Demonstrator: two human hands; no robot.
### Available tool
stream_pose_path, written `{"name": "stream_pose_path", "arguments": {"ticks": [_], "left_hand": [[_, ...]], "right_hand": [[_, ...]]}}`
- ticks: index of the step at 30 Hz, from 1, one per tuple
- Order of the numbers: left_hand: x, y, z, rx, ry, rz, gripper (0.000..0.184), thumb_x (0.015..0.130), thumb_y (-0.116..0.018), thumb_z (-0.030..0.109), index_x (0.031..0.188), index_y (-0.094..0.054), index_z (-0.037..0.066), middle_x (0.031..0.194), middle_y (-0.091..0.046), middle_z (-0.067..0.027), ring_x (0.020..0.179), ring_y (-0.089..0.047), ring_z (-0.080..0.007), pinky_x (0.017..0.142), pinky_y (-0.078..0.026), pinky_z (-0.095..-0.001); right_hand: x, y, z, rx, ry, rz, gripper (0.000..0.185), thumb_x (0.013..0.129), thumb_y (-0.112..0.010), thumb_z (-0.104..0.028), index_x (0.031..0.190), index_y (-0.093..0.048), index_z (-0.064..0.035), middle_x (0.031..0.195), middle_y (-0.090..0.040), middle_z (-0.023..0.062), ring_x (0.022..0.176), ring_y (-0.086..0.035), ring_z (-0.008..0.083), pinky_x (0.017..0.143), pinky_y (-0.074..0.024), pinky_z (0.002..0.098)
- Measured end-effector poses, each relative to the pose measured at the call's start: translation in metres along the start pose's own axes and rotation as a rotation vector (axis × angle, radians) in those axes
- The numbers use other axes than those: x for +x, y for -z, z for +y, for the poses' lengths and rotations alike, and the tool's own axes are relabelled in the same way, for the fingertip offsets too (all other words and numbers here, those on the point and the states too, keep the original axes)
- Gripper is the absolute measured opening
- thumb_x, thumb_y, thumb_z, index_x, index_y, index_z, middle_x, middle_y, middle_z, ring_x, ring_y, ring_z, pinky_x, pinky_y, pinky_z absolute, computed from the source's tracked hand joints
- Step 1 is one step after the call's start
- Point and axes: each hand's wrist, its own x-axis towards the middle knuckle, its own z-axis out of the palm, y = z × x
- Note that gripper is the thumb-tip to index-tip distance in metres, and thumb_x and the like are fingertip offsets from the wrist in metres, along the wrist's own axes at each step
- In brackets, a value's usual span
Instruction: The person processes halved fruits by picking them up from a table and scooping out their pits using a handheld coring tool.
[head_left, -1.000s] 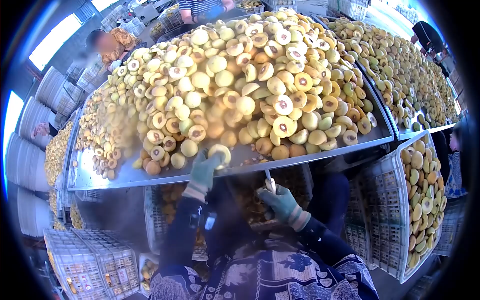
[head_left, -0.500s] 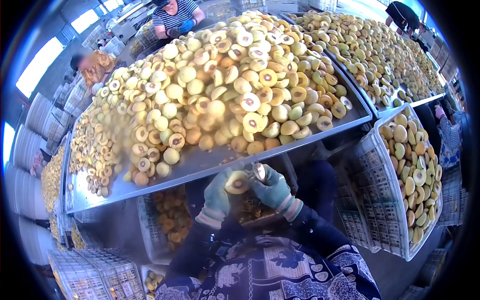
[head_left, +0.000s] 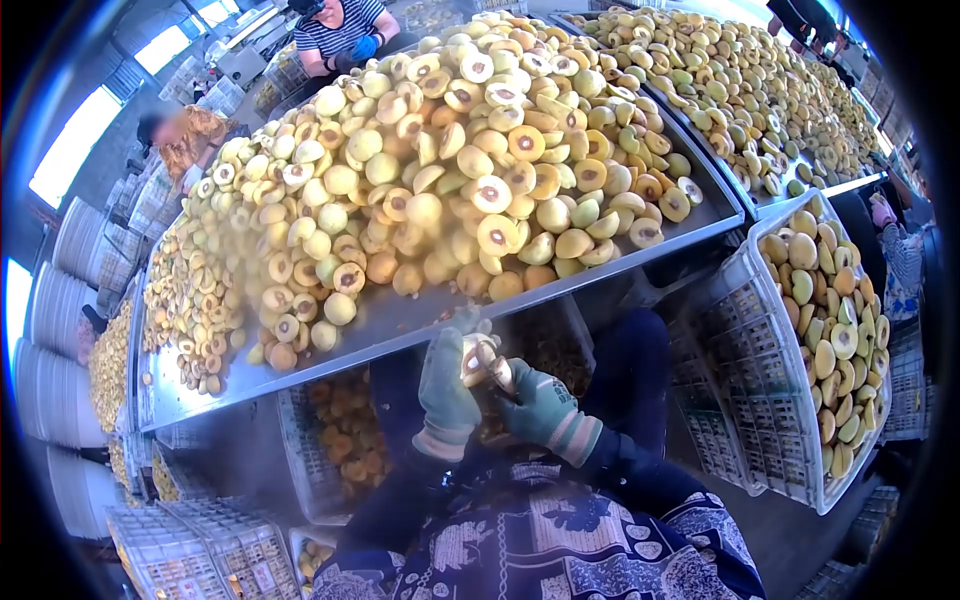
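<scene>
My left hand (head_left: 446, 385), in a green glove with a pale cuff, is closed round a peach half (head_left: 474, 362) whose cut face shows. Close beside it, my right hand (head_left: 545, 405), also gloved, has its fingers closed on a small brownish object (head_left: 501, 374) that touches or nearly touches the peach half. Its kind is too blurred to tell. Both hands are just in front of the metal table's near edge (head_left: 400, 345). On that table lies a big heap of yellow peach halves (head_left: 430, 180), many with brown centres.
A plastic crate (head_left: 775, 375) full of peach halves stands at my right, and another crate (head_left: 298, 450) sits below the table edge. More crates (head_left: 190, 550) are at lower left. Beyond the heap, a person in a striped top (head_left: 340, 35) works; a second table (head_left: 740, 190) adjoins at right.
My hands have come closer together and slightly lower. The peach half has turned in my left hand, and the object in my right hand has moved left against it. The view has shifted slightly.
</scene>
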Motion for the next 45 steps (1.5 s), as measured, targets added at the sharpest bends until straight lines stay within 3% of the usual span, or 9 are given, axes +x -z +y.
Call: {"name": "stream_pose_path", "arguments": {"ticks": [7,13,22,25,28,31,36,41,45], "left_hand": [[0.000,0.006,-0.008,-0.014,0.008,0.077,0.048,0.097,-0.047,0.038,0.121,-0.055,-0.002,0.108,-0.063,-0.0180,0.087,-0.065,-0.0266,0.078,-0.055,-0.0351],[0.000,0.015,-0.005,-0.056,0.171,0.074,0.047,0.096,-0.050,0.036,0.119,-0.056,-0.004,0.108,-0.064,-0.0185,0.086,-0.066,-0.0282,0.075,-0.057,-0.0356],[-0.005,0.010,0.002,0.057,0.203,0.084,0.048,0.097,-0.048,0.034,0.117,-0.056,-0.008,0.111,-0.063,-0.0175,0.092,-0.066,-0.0276,0.075,-0.058,-0.0370],[-0.004,0.010,0.002,0.029,0.190,0.062,0.047,0.097,-0.048,0.034,0.117,-0.056,-0.008,0.112,-0.063,-0.0171,0.094,-0.066,-0.0279,0.074,-0.058,-0.0369],[-0.004,0.014,-0.005,0.027,0.190,0.057,0.047,0.097,-0.049,0.034,0.116,-0.056,-0.008,0.113,-0.063,-0.0170,0.095,-0.065,-0.0281,0.073,-0.059,-0.0369],[-0.003,0.012,-0.006,0.026,0.177,0.093,0.045,0.096,-0.051,0.036,0.117,-0.057,-0.004,0.114,-0.062,-0.0162,0.095,-0.065,-0.0274,0.072,-0.059,-0.0358],[-0.004,0.015,-0.011,-0.096,0.221,0.129,0.042,0.096,-0.053,0.037,0.122,-0.056,0.004,0.113,-0.061,-0.0143,0.094,-0.065,-0.0259,0.070,-0.058,-0.0348],[-0.006,0.016,-0.006,-0.053,0.226,0.074,0.044,0.095,-0.052,0.039,0.125,-0.054,0.005,0.112,-0.061,-0.0132,0.089,-0.064,-0.0257,0.072,-0.056,-0.0349],[-0.005,0.021,0.002,-0.149,0.440,0.071,0.046,0.095,-0.051,0.041,0.126,-0.053,0.006,0.116,-0.059,-0.0137,0.087,-0.064,-0.0259,0.072,-0.055,-0.0351]], "right_hand": [[0.004,-0.002,-0.002,0.228,-0.011,-0.164,0.031,0.089,-0.059,-0.027,0.111,-0.058,-0.0050,0.090,-0.066,0.0157,0.082,-0.065,0.0315,0.072,-0.0504,0.0374],[0.009,0.014,-0.018,-0.061,-0.266,-0.358,0.034,0.092,-0.056,-0.031,0.115,-0.058,-0.0056,0.097,-0.067,0.0178,0.090,-0.066,0.0316,0.079,-0.0498,0.0380],[0.010,0.014,-0.010,-0.065,-0.089,-0.374,0.035,0.092,-0.056,-0.030,0.116,-0.058,-0.0038,0.098,-0.067,0.0190,0.091,-0.065,0.0337,0.081,-0.0497,0.0379],[0.012,0.022,-0.017,0.423,-0.548,-0.597,0.033,0.091,-0.060,-0.028,0.114,-0.059,-0.0036,0.090,-0.068,0.0142,0.082,-0.066,0.0256,0.074,-0.0508,0.0338],[0.015,0.014,-0.009,-0.173,-0.220,-0.458,0.029,0.088,-0.064,-0.023,0.111,-0.062,-0.0051,0.081,-0.065,0.0065,0.072,-0.062,0.0149,0.066,-0.0492,0.0272],[0.014,0.020,-0.009,0.539,-0.600,-0.664,0.027,0.088,-0.064,-0.023,0.107,-0.063,-0.0038,0.077,-0.062,0.0027,0.069,-0.056,0.0100,0.064,-0.0473,0.0235],[0.012,0.012,-0.001,0.999,-0.641,-0.699,0.024,0.088,-0.061,-0.020,0.099,-0.062,0.0015,0.080,-0.063,0.0055,0.070,-0.058,0.0110,0.065,-0.0482,0.0234],[0.012,-0.008,0.046,1.705,-0.670,-1.096,0.021,0.091,-0.060,-0.019,0.094,-0.061,0.0022,0.085,-0.062,0.0068,0.059,-0.057,0.0110,0.055,-0.0493,0.0234],[0.014,0.006,-0.002,0.675,-0.565,-0.668,0.018,0.088,-0.060,-0.017,0.093,-0.061,0.0006,0.068,-0.058,0.0020,0.051,-0.051,0.0086,0.046,-0.0422,0.0217]]}}
